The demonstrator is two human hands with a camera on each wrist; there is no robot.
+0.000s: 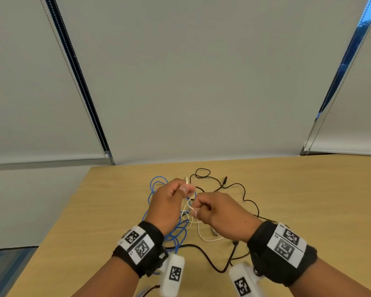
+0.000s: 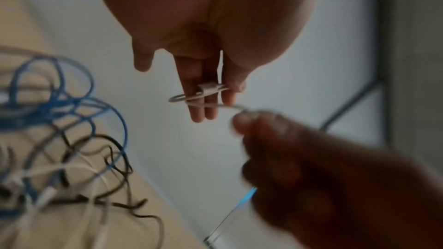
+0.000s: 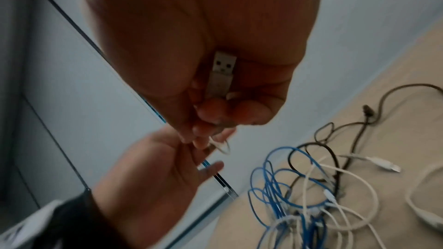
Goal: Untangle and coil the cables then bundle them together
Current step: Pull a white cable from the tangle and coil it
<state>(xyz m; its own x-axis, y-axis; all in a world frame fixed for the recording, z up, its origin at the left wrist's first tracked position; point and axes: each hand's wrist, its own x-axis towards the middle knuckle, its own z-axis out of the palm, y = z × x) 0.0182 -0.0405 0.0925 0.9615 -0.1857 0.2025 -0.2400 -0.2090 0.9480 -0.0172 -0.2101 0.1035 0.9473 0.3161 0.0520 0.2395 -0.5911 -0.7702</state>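
Blue [image 1: 151,189], black [image 1: 245,199] and white [image 1: 201,235] cables lie tangled on the wooden table [image 1: 308,200]. Both hands are raised just above the tangle, close together. My left hand [image 1: 185,189] pinches a small loop of the white cable with its small white connector [image 2: 209,89] between thumb and fingers. My right hand [image 1: 195,212] pinches the same white cable [image 2: 230,107] a short way along. A grey USB plug [image 3: 221,71] is tucked in its palm under the curled fingers. In the right wrist view the blue coils [image 3: 271,186] lie beneath the hands.
A black plug [image 1: 225,180] lies at the far side of the tangle and another white lead with a connector [image 3: 381,165] lies apart on the table. The table's left edge [image 1: 58,221] drops to the floor. Window blinds [image 1: 201,82] stand behind the table.
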